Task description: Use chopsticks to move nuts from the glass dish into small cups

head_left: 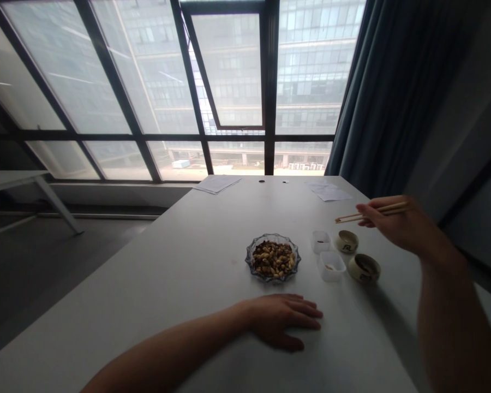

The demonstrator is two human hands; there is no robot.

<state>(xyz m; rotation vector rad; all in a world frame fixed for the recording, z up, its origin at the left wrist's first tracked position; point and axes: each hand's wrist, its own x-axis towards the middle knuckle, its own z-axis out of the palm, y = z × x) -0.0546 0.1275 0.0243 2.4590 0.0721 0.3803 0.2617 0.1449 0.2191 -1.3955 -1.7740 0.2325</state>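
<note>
My right hand (401,224) grips a pair of wooden chopsticks (352,218), raised over the far ceramic bowl (347,241). Their tips seem to pinch a small piece too tiny to name. A second ceramic bowl (364,268) with something dark inside stands nearer. Left of the bowls are two clear plastic containers, the far one (321,242) with a dark bit and the near one (331,266) with a pale bit. A scalloped glass bowl (251,267) holds mixed nuts or seeds (273,259). My left hand (286,321) lies flat on the table in front of it, fingers spread.
The white table (180,284) reaches toward the windows. Papers lie at its far left (216,184) and far right (329,190) corners. A dark curtain (376,98) hangs on the right, and another table (16,177) stands at left.
</note>
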